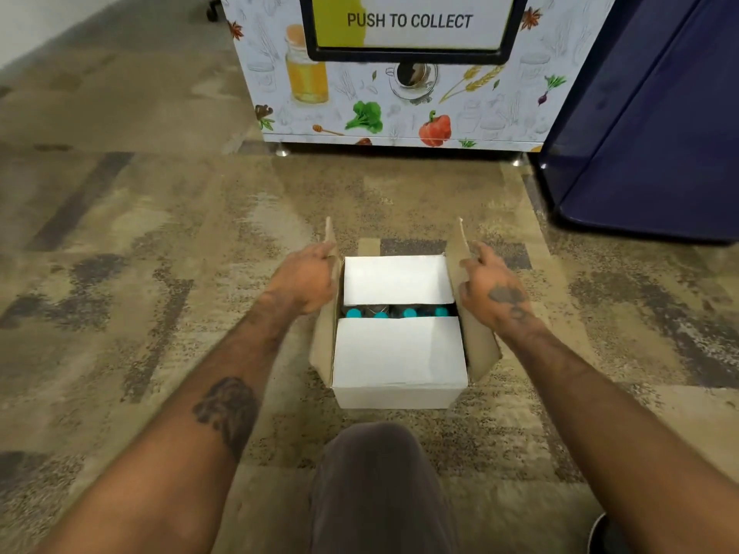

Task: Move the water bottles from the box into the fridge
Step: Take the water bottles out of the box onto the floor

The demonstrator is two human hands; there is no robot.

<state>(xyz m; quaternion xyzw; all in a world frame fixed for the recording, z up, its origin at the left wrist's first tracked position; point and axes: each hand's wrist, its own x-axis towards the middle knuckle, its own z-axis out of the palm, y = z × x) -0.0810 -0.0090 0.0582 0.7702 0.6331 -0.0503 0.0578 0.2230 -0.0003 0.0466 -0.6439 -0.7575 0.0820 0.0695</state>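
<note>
A white cardboard box (400, 387) stands on the carpet in front of my knee. Its two inner flaps lie almost flat, leaving a narrow gap where several water bottles with teal caps (408, 312) show. The left brown outer flap (330, 237) stands up and my left hand (306, 278) grips it. My right hand (494, 287) holds the right outer flap (459, 245), which also stands up. A dark blue fridge (640, 125) stands at the upper right with its door closed.
A vending machine (400, 105) with food drawings and a "PUSH TO COLLECT" hatch stands straight ahead behind the box. My knee in grey trousers (380, 485) is at the bottom centre. Patterned carpet (140, 233) spreads to the left.
</note>
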